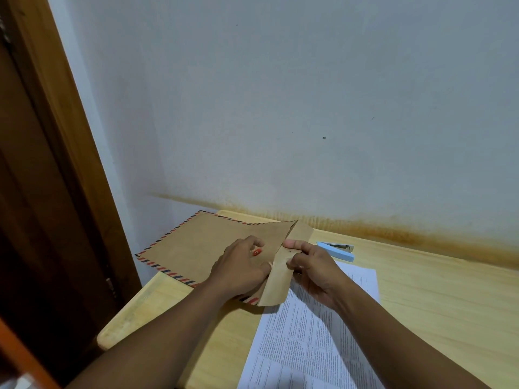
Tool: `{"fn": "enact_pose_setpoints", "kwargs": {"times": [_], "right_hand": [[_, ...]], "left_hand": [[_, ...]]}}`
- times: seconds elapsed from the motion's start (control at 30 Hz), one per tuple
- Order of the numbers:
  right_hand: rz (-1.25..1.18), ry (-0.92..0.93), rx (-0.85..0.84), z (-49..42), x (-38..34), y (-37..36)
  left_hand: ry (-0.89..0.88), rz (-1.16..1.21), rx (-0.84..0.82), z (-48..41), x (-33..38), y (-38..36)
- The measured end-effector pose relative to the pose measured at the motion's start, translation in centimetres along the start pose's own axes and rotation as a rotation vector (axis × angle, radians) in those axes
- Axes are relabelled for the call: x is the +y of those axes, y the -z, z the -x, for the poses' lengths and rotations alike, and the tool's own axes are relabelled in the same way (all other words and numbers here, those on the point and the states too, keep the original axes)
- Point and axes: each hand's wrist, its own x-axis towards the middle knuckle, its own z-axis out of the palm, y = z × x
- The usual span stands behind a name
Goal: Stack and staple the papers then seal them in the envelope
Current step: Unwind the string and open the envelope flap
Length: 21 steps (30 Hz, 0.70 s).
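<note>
A brown envelope [202,242] with a red and blue striped border lies at the table's far left corner, partly over the edge. My left hand [238,270] presses on its body near a small red button clasp [257,251]. My right hand [311,268] pinches the envelope's brown flap [276,284], which stands open to the right. Printed white papers [309,332] lie on the table under my right forearm, outside the envelope. A light blue stapler [335,250] rests behind my right hand, near the wall.
The light wooden table [435,304] stands against a stained white wall [280,108]. A dark wooden door frame [56,164] runs down the left side. An orange edge [25,357] shows at the bottom left corner.
</note>
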Motion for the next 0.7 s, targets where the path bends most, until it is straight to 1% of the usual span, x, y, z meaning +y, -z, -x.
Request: {"fn": "enact_pose_setpoints", "kwargs": {"times": [0.1,0.2,0.5,0.6,0.7], "right_hand": [[0.01,0.018,0.005,0.1,0.0,-0.2],[0.051,0.049,0.032,0.1,0.3,-0.3],[0.272,0.103,0.118,0.3,0.6,-0.7],[0.289,0.103,0.142,0.4,0.5,-0.9],[0.291,0.111,0.152,0.4,0.4,-1.0]], "left_hand": [[0.002,-0.029,0.031,0.2,0.1,-0.2],[-0.045,-0.115,0.074,0.5,0.5,-0.5],[-0.186,-0.338,0.146,0.6,1.0,-0.4],[-0.184,-0.471,0.17,0.7,1.0,-0.1],[-0.16,-0.579,0.155,1.2,1.2,-0.1]]}}
